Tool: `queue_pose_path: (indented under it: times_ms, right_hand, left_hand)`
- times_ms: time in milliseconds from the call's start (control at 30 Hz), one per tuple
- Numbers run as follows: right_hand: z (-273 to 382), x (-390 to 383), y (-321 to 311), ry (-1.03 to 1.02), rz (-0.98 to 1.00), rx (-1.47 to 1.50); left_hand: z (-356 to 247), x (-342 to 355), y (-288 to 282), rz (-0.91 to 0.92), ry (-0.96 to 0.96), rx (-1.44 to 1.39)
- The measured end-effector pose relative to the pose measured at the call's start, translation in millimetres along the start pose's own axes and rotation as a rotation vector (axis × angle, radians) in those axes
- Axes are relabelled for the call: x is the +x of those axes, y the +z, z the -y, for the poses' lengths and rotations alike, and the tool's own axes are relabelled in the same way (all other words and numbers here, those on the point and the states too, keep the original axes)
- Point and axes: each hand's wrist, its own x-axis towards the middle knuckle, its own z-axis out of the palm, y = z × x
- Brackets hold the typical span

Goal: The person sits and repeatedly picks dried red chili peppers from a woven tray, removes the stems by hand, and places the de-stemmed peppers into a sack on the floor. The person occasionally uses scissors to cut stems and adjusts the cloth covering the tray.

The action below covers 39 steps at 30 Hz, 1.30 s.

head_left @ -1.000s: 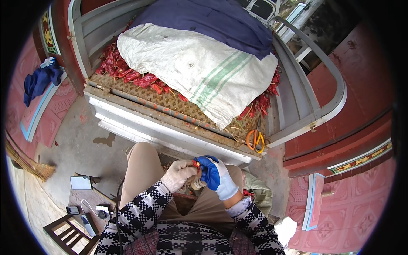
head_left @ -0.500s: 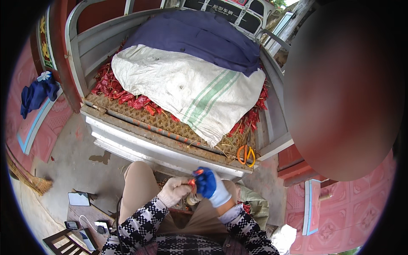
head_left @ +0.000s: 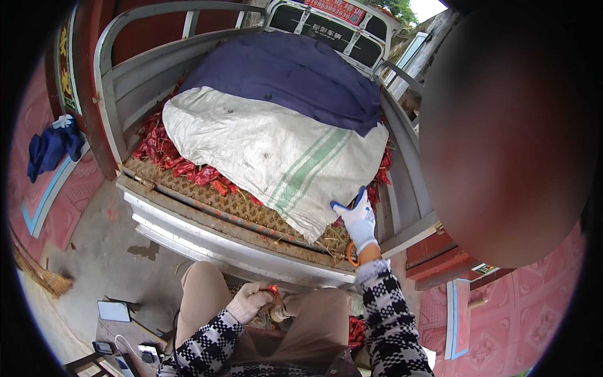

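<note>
My left hand [head_left: 250, 300], in a cream knitted glove, is closed on a small red pepper [head_left: 272, 290] between my knees. My right hand [head_left: 355, 223], in a white-and-blue glove, reaches forward with fingers apart beside the near right corner of a white woven sack [head_left: 232, 135]. Orange-handled scissors [head_left: 352, 253] lie just beneath it, mostly hidden. The sack and a navy cloth [head_left: 282, 75] cover dried red peppers [head_left: 154, 144] on the rusty truck bed [head_left: 151, 185].
A straw broom [head_left: 53, 279] lies at the left, near a low table [head_left: 103, 330] with small devices. Navy clothing [head_left: 51, 147] is on a pink-tiled ledge. Metal railings [head_left: 122, 69] border the truck bed. The right side is largely blurred out.
My right hand has left my left hand and moved forward and right toward the sack corner and scissors, opening. My left hand stays low with the pepper. The view has tilted up.
</note>
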Motion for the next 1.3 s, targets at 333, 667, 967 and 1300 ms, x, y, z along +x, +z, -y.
queue_pose_path:
  times_ms: [333,667,967,1300]
  right_hand:
    - [0.9,62.8,18.0,0.411,0.515,0.603]
    - [76.8,156.2,13.9,0.069,0.577,0.988]
    - [81.7,279.8,-62.2,-0.504,0.62,1.915]
    - [-74.6,213.7,6.2,0.338,-0.226,0.084]
  left_hand:
    - [2.4,11.8,-23.5,-0.067,-0.053,-0.04]
    - [5.8,22.9,-21.4,-0.073,-0.087,-0.071]
    - [5.1,24.2,-29.6,-0.13,-0.112,-0.169]
    - [13.3,29.1,-34.3,-0.093,-0.197,-0.327]
